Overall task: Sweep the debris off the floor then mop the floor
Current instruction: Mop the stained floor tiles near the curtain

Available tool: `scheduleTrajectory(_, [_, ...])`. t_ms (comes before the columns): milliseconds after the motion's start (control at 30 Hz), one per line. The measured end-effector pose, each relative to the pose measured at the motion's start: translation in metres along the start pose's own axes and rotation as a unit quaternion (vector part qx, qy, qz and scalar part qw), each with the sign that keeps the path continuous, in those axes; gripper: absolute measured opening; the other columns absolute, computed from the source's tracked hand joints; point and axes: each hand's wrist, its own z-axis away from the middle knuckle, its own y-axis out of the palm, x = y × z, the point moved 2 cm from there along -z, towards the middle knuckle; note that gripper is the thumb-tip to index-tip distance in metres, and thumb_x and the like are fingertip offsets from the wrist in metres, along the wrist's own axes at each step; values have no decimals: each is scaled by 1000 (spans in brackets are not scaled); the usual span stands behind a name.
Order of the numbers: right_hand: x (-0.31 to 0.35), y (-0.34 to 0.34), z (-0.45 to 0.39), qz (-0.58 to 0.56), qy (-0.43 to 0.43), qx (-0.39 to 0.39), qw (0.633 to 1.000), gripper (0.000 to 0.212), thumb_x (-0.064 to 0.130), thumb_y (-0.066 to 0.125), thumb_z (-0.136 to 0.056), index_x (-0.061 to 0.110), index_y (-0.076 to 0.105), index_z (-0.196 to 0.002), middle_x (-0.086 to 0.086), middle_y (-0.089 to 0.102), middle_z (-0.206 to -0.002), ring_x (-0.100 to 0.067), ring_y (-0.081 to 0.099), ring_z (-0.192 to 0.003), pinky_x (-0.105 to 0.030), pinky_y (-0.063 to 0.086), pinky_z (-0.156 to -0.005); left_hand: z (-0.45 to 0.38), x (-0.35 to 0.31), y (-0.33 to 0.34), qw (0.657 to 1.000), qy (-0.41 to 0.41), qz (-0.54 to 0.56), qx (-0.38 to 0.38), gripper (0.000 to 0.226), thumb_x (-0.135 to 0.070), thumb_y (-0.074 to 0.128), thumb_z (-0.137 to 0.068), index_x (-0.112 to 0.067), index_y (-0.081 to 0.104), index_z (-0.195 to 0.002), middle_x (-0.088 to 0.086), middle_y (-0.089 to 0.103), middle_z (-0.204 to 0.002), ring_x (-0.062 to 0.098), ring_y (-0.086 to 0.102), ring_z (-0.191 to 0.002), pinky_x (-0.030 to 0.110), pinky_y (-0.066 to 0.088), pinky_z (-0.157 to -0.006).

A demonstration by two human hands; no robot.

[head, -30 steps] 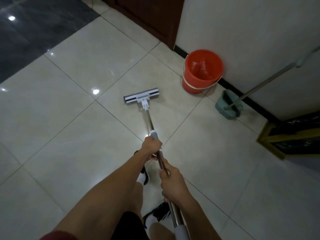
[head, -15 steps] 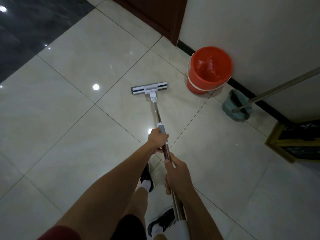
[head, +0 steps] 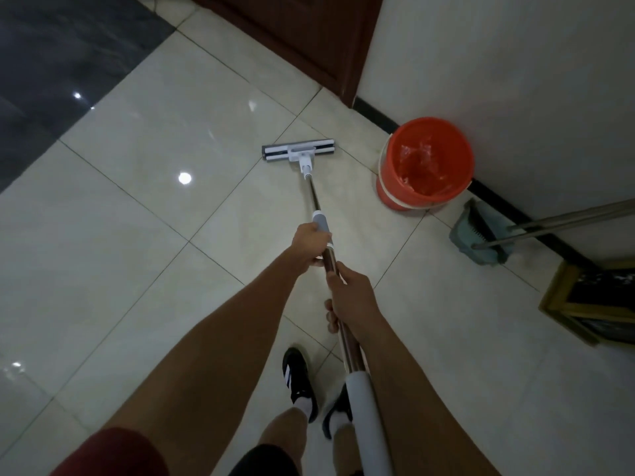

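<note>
The scene is dim and slightly murky, with muted colours and a cool grey-green cast. Overhead lamps show only as small white glare spots on the glossy cream tiled floor [head: 144, 235] and on the dark polished stone floor strip [head: 51, 63] at upper left. Shadows are soft and faint. Wide-angle distortion bends the tile joints and stretches the forearms toward the lower edge. The picture is fairly sharp at centre and softer, somewhat smeared, toward the corners.

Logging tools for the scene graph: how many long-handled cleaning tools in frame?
3: mop held mid-floor; two more handles lean on the right wall, into the green dustpan. Their ends are hidden.
</note>
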Motion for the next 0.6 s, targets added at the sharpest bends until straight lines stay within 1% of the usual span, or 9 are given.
scheduleTrajectory(133, [47,-3,-23,10,-9,-1,1000,22,22,43,-103,19,64,-112,-10,50,-59,-19,46,-40,-26,44,-42,-20,-39,-6,1000,6,22,-6,7,-1,54,-95,0,61,-93,10,63,-75,20,64,-60,28,55,-47])
scheduleTrajectory(200, [70,-8,-40,18,-7,0,1000,22,22,44,-103,15,64,-110,-11,50,-58,-19,46,-39,-26,44,-42,-28,-60,-8,999,-5,44,6,9,2,52,-97,-4,57,-92,5,66,-69,15,65,-58,27,56,-50])
scheduleTrajectory(267, [93,-16,-57,32,-3,-1,999,23,22,44,-102,13,63,-109,-13,52,-61,-20,46,-40,-26,44,-41,-35,-83,-6,999,12,37,12,15,2,52,-97,-10,58,-105,7,66,-86,19,66,-70,30,58,-61])
scheduleTrajectory(333, [118,-27,-70,44,-1,5,999,24,23,44,-102,11,63,-108,-14,53,-63,-20,47,-40,-27,45,-42,-40,-104,-6,999,21,48,3,23,3,51,-97,-12,60,-113,9,65,-95,20,66,-76,32,59,-67])
scheduleTrajectory(400, [143,-39,-82,58,0,14,998,23,24,45,-101,10,63,-106,-15,54,-63,-20,48,-38,-28,46,-42,-46,-123,-7,998,25,61,-5,28,5,53,-98,-3,65,-122,12,67,-100,22,68,-78,33,62,-69])
scheduleTrajectory(467, [165,-51,-89,62,9,24,998,21,23,46,-102,8,62,-103,-15,54,-63,-19,47,-36,-26,44,-39,-50,-139,-9,997,37,69,0,28,8,55,-97,9,64,-123,18,66,-97,23,68,-72,33,61,-65])
scheduleTrajectory(500, [175,-57,-91,63,14,26,998,21,23,47,-102,8,61,-102,-15,54,-63,-18,46,-35,-24,43,-39,-52,-146,-8,997,49,57,1,29,8,57,-96,9,65,-123,21,66,-98,25,67,-73,35,60,-66])
scheduleTrajectory(533, [185,-62,-91,67,19,29,997,20,24,47,-102,9,60,-100,-14,53,-63,-17,45,-34,-23,42,-38,-55,-153,-7,997,62,35,3,31,9,58,-95,5,68,-124,21,66,-103,27,67,-78,39,60,-71])
scheduleTrajectory(600, [202,-70,-89,67,30,41,996,20,24,47,-103,9,60,-100,-14,52,-62,-15,44,-32,-22,41,-38,-56,-166,-5,989,112,-92,-14,40,8,57,-90,-8,71,-124,16,70,-113,30,69,-97,40,59,-88])
